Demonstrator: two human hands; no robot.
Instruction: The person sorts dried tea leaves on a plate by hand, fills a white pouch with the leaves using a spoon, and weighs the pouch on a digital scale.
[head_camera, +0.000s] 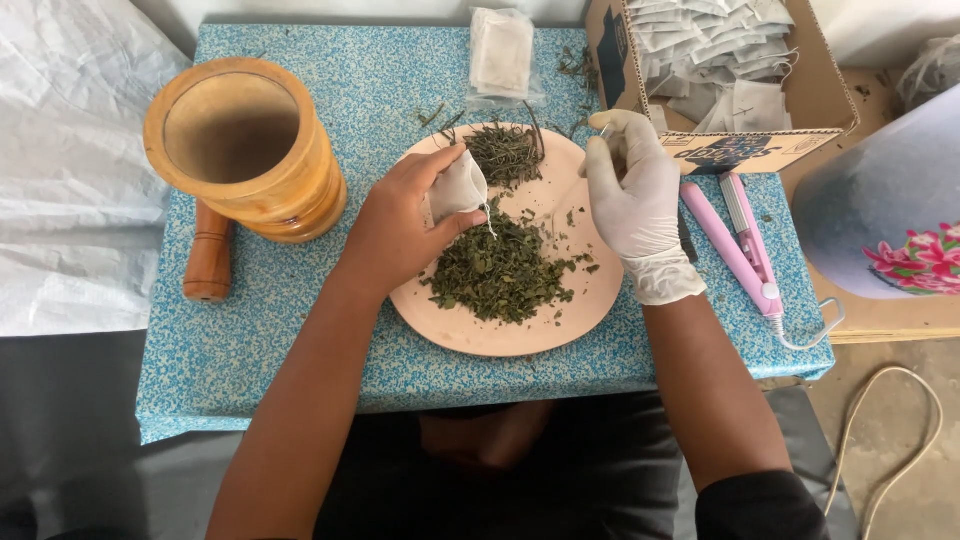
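Observation:
A pale pink plate (560, 315) sits on the small blue speckled table (290, 310) and carries a heap of crushed dried green leaves (500, 275) and a smaller pile of stems (503, 152) at its far edge. My bare left hand (395, 230) holds a small white filter bag (458, 188) over the plate, its mouth facing right. My right hand (632, 195), in a white glove, hovers over the plate's right rim with its fingers pinched on what looks like a thin string; whether it holds leaves I cannot tell.
A wooden mortar (245, 145) stands at the left, its pestle (208, 258) lying beside it. A cardboard box (760, 150) of empty white bags is at the back right, a pink heat sealer (740, 245) beside the plate, a clear packet of bags (500, 55) at the back.

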